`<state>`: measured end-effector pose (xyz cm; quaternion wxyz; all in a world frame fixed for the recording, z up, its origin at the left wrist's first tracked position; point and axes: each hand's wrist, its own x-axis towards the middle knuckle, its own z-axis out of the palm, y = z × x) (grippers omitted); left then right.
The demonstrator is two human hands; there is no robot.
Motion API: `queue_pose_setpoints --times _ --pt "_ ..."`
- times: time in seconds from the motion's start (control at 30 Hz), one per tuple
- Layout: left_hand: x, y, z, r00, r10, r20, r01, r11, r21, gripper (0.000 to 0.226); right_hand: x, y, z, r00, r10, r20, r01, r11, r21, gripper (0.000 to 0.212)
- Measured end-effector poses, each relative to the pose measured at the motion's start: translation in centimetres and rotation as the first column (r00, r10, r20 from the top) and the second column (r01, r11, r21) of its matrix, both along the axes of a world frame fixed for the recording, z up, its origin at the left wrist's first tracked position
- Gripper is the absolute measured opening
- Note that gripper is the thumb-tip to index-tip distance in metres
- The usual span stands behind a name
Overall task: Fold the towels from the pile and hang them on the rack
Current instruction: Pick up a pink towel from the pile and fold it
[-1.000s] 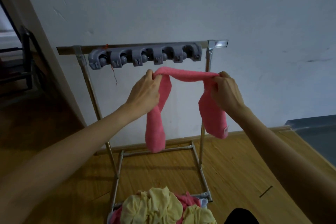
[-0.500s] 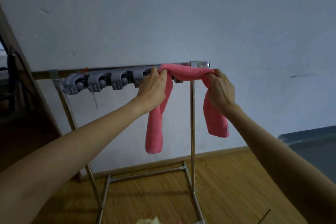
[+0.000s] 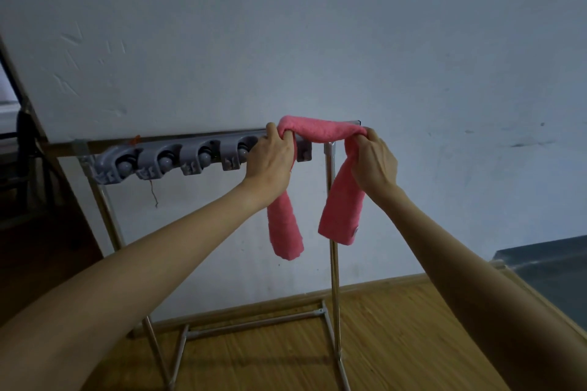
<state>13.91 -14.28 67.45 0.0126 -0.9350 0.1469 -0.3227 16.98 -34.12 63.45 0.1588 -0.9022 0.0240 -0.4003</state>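
A folded pink towel (image 3: 320, 130) stretches between both hands at the height of the rack's top bar, near its right end. My left hand (image 3: 270, 162) grips the towel's left part, and one end hangs down below it. My right hand (image 3: 376, 162) grips the right part, with the other end hanging in front of the rack's right post. The metal rack (image 3: 330, 232) stands against the wall and carries a grey clip holder (image 3: 165, 162) along its bar. Whether the towel rests on the bar I cannot tell. The towel pile is out of view.
A pale wall (image 3: 317, 41) rises right behind the rack. Wooden floor (image 3: 397, 343) lies below, with the rack's base tubes (image 3: 254, 324) on it. A dark doorway with a dark frame (image 3: 22, 143) is at the left; a grey surface (image 3: 549, 273) sits at the right edge.
Both hands have lifted the pink towel from below the clip holder up to the top bar's right end. The view has tilted up, so the towel pile has left the picture.
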Motion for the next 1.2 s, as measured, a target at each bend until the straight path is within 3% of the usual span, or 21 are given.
queue_pose_setpoints --times 0.27,0.57,0.87,1.03,1.2 --pt "0.8 -0.2 -3.7 0.996 0.037 -0.085 -0.033 0.998 0.049 0.052 0.1 0.0 -4.4 0.994 0.065 -0.091 -0.070 0.996 -0.054 0.025" --pt "1.8 1.6 -8.9 0.993 -0.079 -0.090 0.095 0.977 0.192 0.065 -0.8 0.0 -8.3 0.953 0.202 -0.227 -0.248 0.949 -0.194 0.050" --pt "1.9 1.4 -11.2 0.959 -0.233 -0.163 0.253 0.961 0.110 0.069 -1.0 1.8 -9.9 0.932 0.290 -0.216 -0.350 0.875 -0.336 0.049" --pt "1.8 1.7 -13.3 0.938 -0.312 -0.150 0.305 0.950 -0.072 0.038 -1.0 2.9 -12.0 0.922 0.306 -0.239 -0.353 0.916 -0.191 0.044" --pt "1.3 2.7 -16.1 0.911 -0.377 -0.165 0.364 0.925 -0.106 0.038 -1.4 3.4 -13.7 0.909 0.298 -0.291 -0.351 0.924 -0.151 0.040"
